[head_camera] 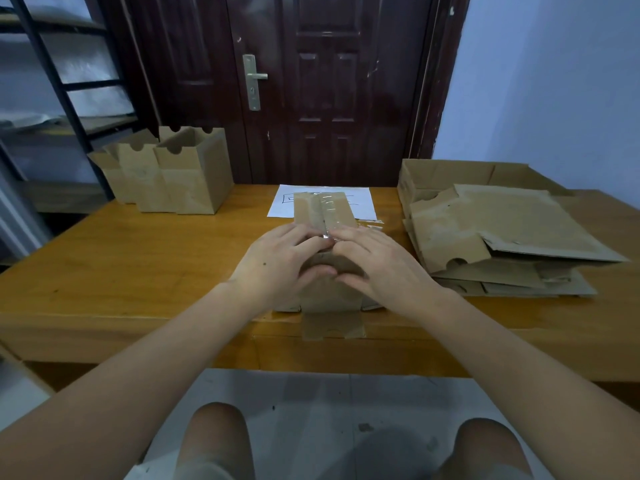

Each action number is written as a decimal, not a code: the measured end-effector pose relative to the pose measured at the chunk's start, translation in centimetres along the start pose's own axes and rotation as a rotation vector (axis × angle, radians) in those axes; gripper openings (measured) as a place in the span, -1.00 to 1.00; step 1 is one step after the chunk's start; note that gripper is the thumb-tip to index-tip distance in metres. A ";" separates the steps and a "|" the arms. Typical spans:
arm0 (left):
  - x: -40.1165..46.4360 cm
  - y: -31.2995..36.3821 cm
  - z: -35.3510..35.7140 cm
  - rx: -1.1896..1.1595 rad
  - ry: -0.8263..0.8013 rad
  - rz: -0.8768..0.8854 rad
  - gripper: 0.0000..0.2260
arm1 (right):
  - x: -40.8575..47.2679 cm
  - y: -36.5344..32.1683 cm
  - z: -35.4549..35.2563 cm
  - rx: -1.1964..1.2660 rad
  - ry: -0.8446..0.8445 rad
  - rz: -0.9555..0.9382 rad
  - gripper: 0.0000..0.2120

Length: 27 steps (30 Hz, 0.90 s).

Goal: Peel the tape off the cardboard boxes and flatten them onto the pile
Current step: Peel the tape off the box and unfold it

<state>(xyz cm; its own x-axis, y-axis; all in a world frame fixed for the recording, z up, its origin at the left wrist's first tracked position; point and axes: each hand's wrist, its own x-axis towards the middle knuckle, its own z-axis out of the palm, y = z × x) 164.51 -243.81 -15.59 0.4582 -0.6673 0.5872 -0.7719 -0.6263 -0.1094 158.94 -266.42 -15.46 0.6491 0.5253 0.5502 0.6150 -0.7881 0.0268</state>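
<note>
Near the middle of the desk (138, 258), close to its front edge, we see the cardboard box (329, 292) lying with its taped face up; one flap hangs over the front edge. A strip of clear tape (327, 211) runs along the box's centre seam toward the far edge.

Left hand (280, 261) and right hand (377, 261) both rest on top of the box, fingers curled. Their fingertips meet at the seam, where they pinch a lifted, shiny bit of tape. The thumbs lie lower, on the near face of the box.

The box's far end overlaps a white paper sheet (363, 202). Three upright open boxes (173, 174) stand at the far left corner. The pile of flattened cardboard (502, 230) sits along the right edge, well apart from the hands.
</note>
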 end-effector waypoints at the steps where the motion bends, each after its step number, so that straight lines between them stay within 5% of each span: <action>1: 0.0 0.1 -0.1 0.000 -0.007 -0.001 -0.49 | -0.1 0.0 0.1 -0.005 0.009 -0.013 -0.67; 15: -0.1 0.1 -1.3 0.009 -0.088 0.034 -0.49 | 0.3 -0.3 -0.2 0.059 -0.016 0.063 -0.83; 21: -0.8 0.0 -0.9 0.029 0.013 0.266 -0.86 | 0.5 -0.2 -0.5 0.073 -0.076 0.160 -0.76; 27: -1.1 -0.1 -0.8 0.047 0.026 0.287 -0.84 | 0.7 -0.4 -0.5 0.059 -0.076 0.119 -0.79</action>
<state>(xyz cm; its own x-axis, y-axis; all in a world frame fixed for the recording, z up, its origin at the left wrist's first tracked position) 163.79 -242.69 -15.61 0.2119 -0.8100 0.5468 -0.8467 -0.4315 -0.3111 158.94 -265.84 -14.67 0.7499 0.4537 0.4815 0.5554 -0.8272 -0.0855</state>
